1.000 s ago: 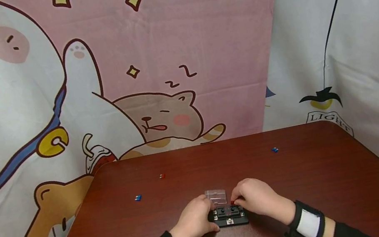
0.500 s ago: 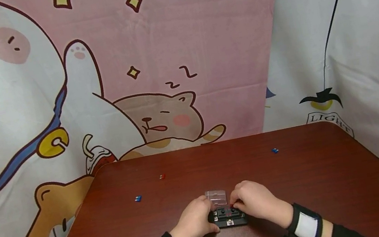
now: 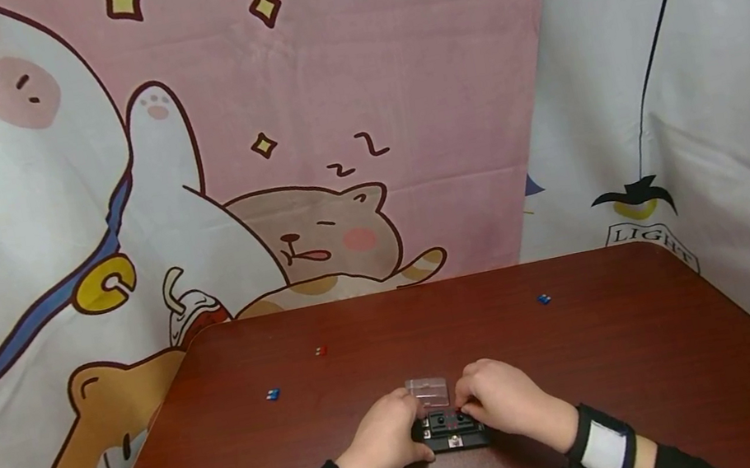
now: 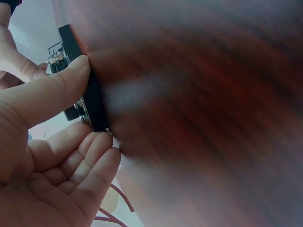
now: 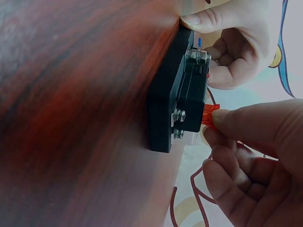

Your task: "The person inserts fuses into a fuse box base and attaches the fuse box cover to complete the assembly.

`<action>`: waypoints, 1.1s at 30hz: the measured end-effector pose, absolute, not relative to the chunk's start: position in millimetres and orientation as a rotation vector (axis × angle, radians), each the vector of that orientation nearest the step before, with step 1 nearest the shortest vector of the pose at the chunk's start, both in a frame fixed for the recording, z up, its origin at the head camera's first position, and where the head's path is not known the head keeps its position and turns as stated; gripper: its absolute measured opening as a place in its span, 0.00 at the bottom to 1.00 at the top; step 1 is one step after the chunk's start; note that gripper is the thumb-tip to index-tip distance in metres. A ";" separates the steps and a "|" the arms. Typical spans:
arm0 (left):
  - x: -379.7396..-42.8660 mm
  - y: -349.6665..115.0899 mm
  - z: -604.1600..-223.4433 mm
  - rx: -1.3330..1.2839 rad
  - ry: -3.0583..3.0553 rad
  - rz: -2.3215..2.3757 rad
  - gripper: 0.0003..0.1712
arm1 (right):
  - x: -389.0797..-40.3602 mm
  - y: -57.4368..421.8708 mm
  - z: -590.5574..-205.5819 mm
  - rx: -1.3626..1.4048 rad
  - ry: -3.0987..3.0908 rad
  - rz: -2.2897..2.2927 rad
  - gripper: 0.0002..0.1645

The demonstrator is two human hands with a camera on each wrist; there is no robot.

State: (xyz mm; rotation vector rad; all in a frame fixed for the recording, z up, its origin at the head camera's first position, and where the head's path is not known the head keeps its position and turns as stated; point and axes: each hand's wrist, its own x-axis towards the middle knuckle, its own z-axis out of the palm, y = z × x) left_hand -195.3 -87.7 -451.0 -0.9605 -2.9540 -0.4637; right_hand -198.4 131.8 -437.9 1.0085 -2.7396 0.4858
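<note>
A black fuse box [image 3: 457, 441] with metal screw terminals lies on the table, between both hands. My left hand [image 3: 384, 437] grips its left end, thumb on the near edge and fingers round the end and far side. Between thumb and forefinger, my right hand [image 3: 505, 395] pinches a red blade fuse [image 5: 209, 114], which stands right at the box's top face near the right end in the right wrist view. The fuse's prongs are hidden. Just behind the box is a clear plastic cover [image 3: 429, 392].
Loose on the brown table [image 3: 630, 356] are a blue fuse [image 3: 273, 395] on the left, a red fuse [image 3: 321, 351] further back and another blue fuse [image 3: 544, 299] at the back right. A cartoon-printed cloth [image 3: 440, 89] hangs behind the table.
The right hand has shifted slightly left and down with the red fuse, closer onto the box. The left hand keeps its grip in the same place.
</note>
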 end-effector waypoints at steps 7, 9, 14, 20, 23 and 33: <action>-195.6 -87.7 -451.9 -0.968 -2.950 -0.475 0.23 | -198.8 131.1 -438.1 1.017 -2.735 0.462 0.09; -195.9 -87.9 -451.8 -0.970 -2.948 -0.477 0.23 | -198.6 130.7 -437.5 1.016 -2.740 0.465 0.09; -196.1 -87.9 -452.3 -0.968 -2.947 -0.474 0.23 | -198.0 130.4 -435.8 1.007 -2.747 0.468 0.08; -195.9 -87.5 -452.3 -0.974 -2.932 -0.468 0.24 | -198.2 131.0 -436.0 1.015 -2.730 0.474 0.09; -195.8 -87.6 -452.1 -0.973 -2.929 -0.467 0.24 | -198.7 131.0 -436.3 1.014 -2.734 0.482 0.09; -194.0 -87.1 -448.5 -0.966 -2.942 -0.471 0.23 | -199.4 130.9 -437.3 1.004 -2.757 0.490 0.08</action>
